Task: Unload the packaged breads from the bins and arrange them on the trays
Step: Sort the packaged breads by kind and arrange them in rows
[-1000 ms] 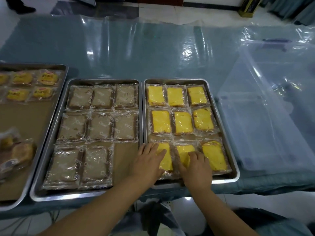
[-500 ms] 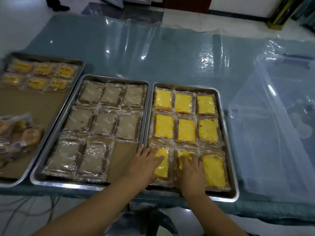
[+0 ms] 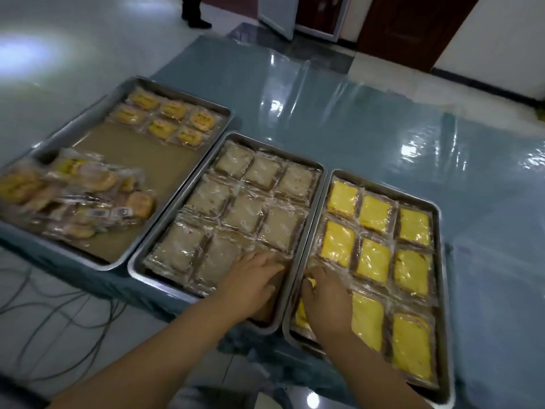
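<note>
Three metal trays sit side by side on the table. The right tray (image 3: 383,188) is filled with yellow packaged breads (image 3: 374,258). My right hand (image 3: 327,299) lies on its near-left package (image 3: 300,312), fingers spread over the wrapper and hiding most of it. The middle tray (image 3: 177,289) holds brown packaged breads (image 3: 244,214), with a bare slot at its near right corner. My left hand (image 3: 253,278) rests flat in that slot, fingers straight. The left tray (image 3: 182,94) has small yellow round breads (image 3: 165,119) at the back and a loose pile of packages (image 3: 85,196) in front.
The table (image 3: 354,128) is covered with blue cloth under shiny clear plastic. Cables (image 3: 44,305) trail on the floor at the left. A person's feet (image 3: 194,16) stand far back, near a doorway.
The view swung left, so the clear bin is out of sight. My left hand slid from the near-left yellow bread into the middle tray's bare corner. My right hand shifted left onto that bread.
</note>
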The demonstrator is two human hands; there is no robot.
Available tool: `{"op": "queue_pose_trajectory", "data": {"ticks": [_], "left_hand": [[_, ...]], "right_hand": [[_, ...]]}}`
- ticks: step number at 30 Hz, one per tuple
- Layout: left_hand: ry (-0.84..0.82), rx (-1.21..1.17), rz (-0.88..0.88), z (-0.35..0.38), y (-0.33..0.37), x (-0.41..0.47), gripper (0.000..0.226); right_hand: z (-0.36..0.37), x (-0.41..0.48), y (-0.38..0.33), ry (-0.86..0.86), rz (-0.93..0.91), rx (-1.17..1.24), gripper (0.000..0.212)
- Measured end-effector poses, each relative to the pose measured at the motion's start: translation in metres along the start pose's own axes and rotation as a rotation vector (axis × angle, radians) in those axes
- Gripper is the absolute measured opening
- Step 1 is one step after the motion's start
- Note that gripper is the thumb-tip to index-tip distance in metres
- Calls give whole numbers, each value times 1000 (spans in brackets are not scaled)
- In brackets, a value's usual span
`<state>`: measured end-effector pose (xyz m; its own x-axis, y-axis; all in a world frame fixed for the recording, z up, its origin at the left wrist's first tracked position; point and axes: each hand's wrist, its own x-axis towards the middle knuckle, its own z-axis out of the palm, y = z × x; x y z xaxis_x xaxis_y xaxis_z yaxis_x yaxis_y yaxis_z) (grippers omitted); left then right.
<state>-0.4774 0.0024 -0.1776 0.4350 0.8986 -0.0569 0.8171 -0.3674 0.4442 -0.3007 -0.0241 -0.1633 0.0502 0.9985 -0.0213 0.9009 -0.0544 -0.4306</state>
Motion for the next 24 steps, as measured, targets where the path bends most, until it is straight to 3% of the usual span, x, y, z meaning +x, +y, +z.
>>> {"op": "queue_pose_trajectory", "data": {"ticks": [10,14,24], "left_hand": [[160,-117,-210,-101,-171,-105,44],[194,-62,-255,-134,-238,-140,45],[256,-77,-321,-184,-328,-150,39]], "right_hand": [[85,13,-208,-128,-145,111,17],[124,18,-281,-175,-162,164,18],[163,58,-363,-154,-191,210,21]]}}
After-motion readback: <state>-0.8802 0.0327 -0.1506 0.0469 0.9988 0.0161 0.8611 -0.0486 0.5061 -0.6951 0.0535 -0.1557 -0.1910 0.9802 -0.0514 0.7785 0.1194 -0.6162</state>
